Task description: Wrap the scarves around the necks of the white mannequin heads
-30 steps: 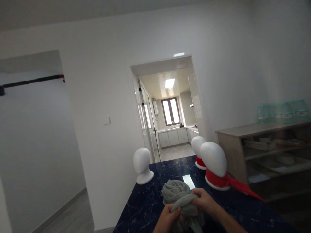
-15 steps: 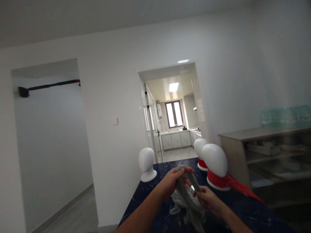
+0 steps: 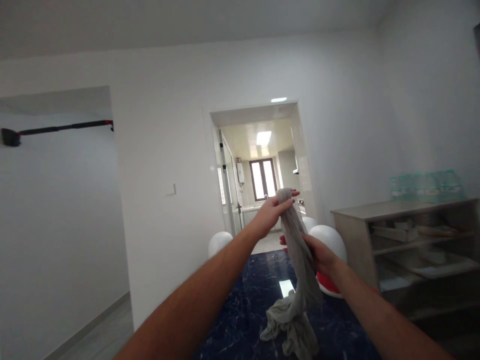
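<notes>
- The left hand [image 3: 272,212] is raised, its fingers pinching the top end of a grey scarf [image 3: 298,260]; the right hand [image 3: 318,255] closes round the scarf lower down, at about 4 o'clock from the left.
- The scarf hangs as a twisted rope above the dark blue marbled worktop [image 3: 243,320], its lower end heaped in crumpled folds on the surface.
- The cloth looks thin, crinkled and limp.
- Risk, as I judge it: the left pinch is shallow, so the top end could slip free.
- The white mannequin head [image 3: 330,240] with a red band [image 3: 328,285] stands just behind the right hand; a swinging tail or elbow could knock it over.
</notes>
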A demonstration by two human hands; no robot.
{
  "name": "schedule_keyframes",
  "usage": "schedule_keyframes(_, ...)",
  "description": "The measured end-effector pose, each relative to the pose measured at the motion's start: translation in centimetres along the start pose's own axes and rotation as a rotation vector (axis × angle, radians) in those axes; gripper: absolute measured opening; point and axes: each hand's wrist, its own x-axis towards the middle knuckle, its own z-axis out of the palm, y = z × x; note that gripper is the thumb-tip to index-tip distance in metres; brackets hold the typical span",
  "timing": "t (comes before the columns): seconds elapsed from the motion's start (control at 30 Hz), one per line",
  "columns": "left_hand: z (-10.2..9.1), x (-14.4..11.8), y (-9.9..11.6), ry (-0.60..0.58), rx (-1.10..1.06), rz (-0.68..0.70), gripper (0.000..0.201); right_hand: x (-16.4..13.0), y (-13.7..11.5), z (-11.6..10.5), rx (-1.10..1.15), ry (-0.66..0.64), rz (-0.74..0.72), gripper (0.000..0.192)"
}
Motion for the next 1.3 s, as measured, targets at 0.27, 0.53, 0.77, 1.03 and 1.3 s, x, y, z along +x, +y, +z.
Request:
schedule_keyframes(0.27, -5.0, 3.9, 5.3, 0.172, 0.093, 0.022, 0.06, 1.7, -4.4, 3.1, -0.147, -0.265, -0.04, 0.044)
schedule_keyframes(0.53, -12.1, 3.6, 9.2, 0.339, 0.069, 0.035, 0.05, 0.8, -11.5, 0.6, -0.37, -0.193, -0.018, 0.039)
schedule_keyframes(0.77, -13.3, 3.2, 11.2, 0.356, -0.005, 0.092, 0.04, 1.8, -18.6, 2.0, -1.087, 0.451, -0.274, 0.03)
schedule_keyframes(1.03, -13.1, 3.1, 10.4, 0.548, -0.339, 0.125, 0.023, 1.6, -21.2, 2.5, -1.402, 0.509, -0.518, 0.031)
schedule_keyframes(1.3, -9.2, -5.7, 2.7, 0.699, -0.517, -0.097, 0.017, -2.2, -5.7, -1.1, -1.243, 0.014, 0.048, 0.029)
